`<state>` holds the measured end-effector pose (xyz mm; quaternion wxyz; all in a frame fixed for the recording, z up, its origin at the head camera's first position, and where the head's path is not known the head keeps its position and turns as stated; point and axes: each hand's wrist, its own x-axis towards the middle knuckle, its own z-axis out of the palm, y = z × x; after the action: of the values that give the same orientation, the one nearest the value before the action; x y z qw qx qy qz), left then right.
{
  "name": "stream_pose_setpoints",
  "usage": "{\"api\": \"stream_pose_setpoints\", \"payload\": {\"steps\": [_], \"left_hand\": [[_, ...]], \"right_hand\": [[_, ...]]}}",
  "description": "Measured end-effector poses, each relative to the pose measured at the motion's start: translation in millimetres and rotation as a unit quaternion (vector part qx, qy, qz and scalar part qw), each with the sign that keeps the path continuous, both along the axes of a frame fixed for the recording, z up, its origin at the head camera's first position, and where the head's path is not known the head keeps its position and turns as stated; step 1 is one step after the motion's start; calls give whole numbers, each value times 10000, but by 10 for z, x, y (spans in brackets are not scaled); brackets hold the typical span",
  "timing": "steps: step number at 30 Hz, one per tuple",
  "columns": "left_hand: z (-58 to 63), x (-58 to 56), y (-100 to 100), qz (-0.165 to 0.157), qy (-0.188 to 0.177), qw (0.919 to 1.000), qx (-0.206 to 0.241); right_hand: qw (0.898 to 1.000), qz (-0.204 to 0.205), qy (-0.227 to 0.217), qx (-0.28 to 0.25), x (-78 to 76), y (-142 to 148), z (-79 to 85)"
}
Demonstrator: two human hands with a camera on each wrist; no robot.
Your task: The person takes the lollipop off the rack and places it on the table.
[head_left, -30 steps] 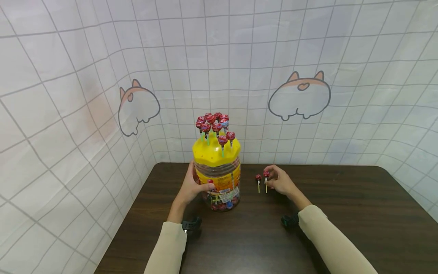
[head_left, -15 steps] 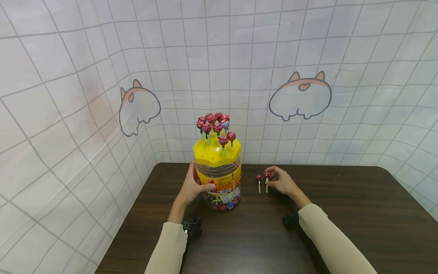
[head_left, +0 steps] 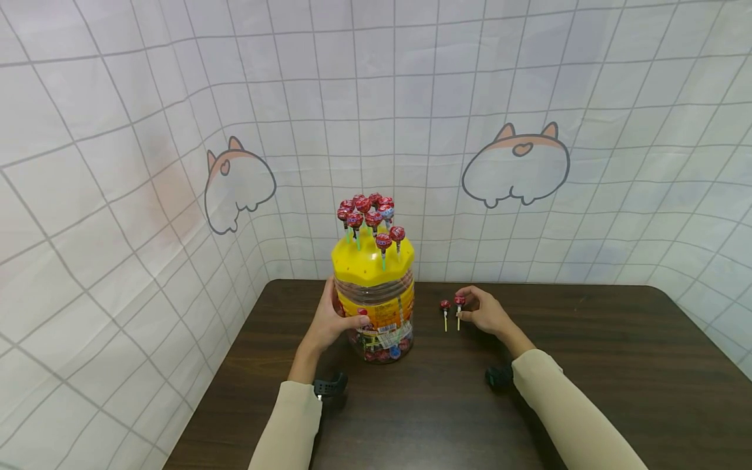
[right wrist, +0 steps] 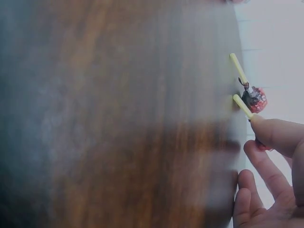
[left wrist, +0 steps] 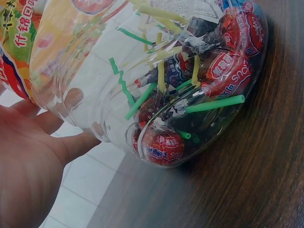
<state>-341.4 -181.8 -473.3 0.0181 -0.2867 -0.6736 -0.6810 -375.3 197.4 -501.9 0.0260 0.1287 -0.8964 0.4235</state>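
At a dark table by gridded cloth, the left hand grips a jar, the right hand pinching a lollipop

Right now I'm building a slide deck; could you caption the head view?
Left hand holds a jar crowned with lollipops; right hand pinches another lollipop.

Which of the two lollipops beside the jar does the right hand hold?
The lollipop farther from the plastic jar; the right hand pinches it, while the nearer lollipop is untouched.
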Motion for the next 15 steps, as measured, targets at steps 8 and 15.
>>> {"api": "stream_pose_setpoints", "payload": {"steps": [8, 15], "left_hand": [[9, 6, 3, -5, -4, 10000, -2], [-2, -7, 2, -43, 14, 10000, 12]], "right_hand": [[10000, -31, -32, 84, -14, -4, -1], [9999, -54, -132, 81, -14, -10, 4]]}}
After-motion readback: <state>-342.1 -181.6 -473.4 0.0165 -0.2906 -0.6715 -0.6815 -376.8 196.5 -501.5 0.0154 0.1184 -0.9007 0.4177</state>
